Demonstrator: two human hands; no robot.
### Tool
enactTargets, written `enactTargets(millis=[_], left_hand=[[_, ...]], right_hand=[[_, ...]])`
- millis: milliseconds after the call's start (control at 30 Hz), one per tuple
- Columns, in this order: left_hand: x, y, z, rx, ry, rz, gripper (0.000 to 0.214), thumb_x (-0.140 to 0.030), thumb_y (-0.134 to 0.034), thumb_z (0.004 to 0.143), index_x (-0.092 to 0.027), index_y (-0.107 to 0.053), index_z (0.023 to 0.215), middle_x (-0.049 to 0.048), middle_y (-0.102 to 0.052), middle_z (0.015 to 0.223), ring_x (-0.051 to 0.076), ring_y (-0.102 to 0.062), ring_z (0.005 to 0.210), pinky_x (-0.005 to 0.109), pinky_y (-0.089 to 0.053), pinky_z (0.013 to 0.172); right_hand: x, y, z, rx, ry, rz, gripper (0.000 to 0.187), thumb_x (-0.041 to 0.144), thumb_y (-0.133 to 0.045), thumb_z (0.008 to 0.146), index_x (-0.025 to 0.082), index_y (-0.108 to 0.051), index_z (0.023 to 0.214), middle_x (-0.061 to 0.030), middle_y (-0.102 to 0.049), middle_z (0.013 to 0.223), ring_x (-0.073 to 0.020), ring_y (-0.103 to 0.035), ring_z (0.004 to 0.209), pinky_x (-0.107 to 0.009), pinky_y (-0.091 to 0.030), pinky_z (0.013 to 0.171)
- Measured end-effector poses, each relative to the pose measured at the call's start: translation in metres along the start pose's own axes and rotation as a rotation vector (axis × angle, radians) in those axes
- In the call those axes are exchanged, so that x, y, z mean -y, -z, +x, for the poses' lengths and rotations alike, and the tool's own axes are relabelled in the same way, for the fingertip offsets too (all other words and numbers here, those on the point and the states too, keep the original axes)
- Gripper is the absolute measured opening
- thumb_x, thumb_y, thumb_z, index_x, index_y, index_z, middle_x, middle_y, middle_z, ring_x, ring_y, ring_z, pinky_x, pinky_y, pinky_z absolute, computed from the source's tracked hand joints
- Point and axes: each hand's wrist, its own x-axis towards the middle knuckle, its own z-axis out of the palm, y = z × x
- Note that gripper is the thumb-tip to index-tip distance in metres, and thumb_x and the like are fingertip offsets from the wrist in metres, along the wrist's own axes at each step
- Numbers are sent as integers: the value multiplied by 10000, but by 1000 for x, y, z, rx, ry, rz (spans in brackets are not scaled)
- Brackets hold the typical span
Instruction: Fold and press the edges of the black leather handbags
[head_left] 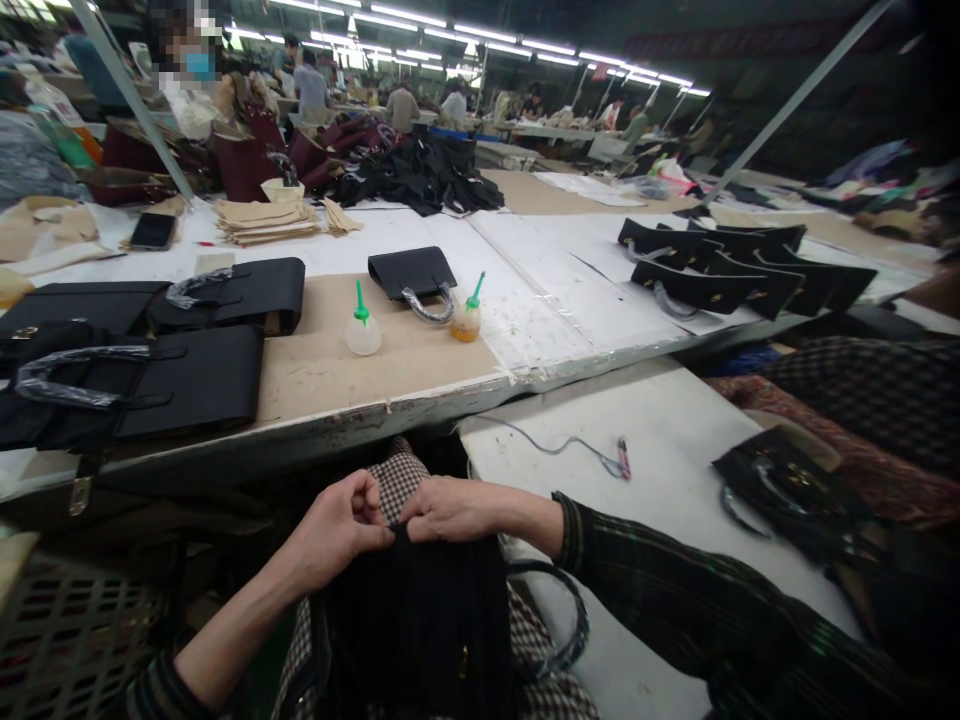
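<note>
A black handbag (442,620) lies across my lap on a checked cloth (401,485), its plastic-wrapped handle (574,630) looping out to the right. At the bag's far edge my left hand (345,525) is closed, thumb and fingers pinching the black material. Close beside it, my right hand (450,508) also has its fingers curled down onto the same edge. Only a small gap parts the two hands. Whether a smaller piece sits between the fingertips is hidden.
Black handbags (195,375) lie on the bench at left. Two squeeze bottles with green nozzles (364,330) stand near a small black bag piece (412,272). Black panels (697,285) stand at right. A pink-ended cord (624,458) lies on the side table (660,420). A plastic crate (67,640) is at lower left.
</note>
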Motion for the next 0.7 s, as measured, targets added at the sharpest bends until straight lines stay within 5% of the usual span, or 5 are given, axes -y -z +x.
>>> enactTargets(millis=[233, 433, 567, 700], left_hand=[[4, -4, 7, 31, -16, -1, 382, -93, -734, 628, -212, -397, 762, -63, -610, 644, 104, -539, 610, 229, -430, 589], [1, -7, 8, 36, -54, 34, 357, -111, -737, 636, -206, -420, 769, -51, -618, 683, 103, -527, 618, 225, -413, 589], [-1, 12, 1, 58, -48, 94, 273, -140, -740, 655, -184, -502, 780, -39, -625, 738, 118, -549, 681, 230, -422, 634], [-4, 39, -15, 130, 45, 164, 208, -197, -744, 683, -157, -643, 860, -16, -664, 791, 157, -588, 743, 248, -440, 677]], right_hand=[[-7, 3, -37, -5, -117, 154, 117, 125, -475, 768, 150, -486, 654, 42, -410, 616, -82, -369, 554, -221, -262, 478], [-15, 5, -3, 107, -64, 155, 262, 385, -570, 863, 136, -642, 821, 40, -474, 670, -90, -426, 613, -205, -339, 550], [-14, -1, 18, 77, 16, 42, 250, 355, -579, 882, 122, -666, 855, 41, -503, 651, -86, -453, 605, -195, -340, 553], [-6, 10, 6, 47, 20, 27, 162, 229, -569, 870, 115, -666, 807, 42, -523, 637, -82, -472, 581, -185, -354, 538]])
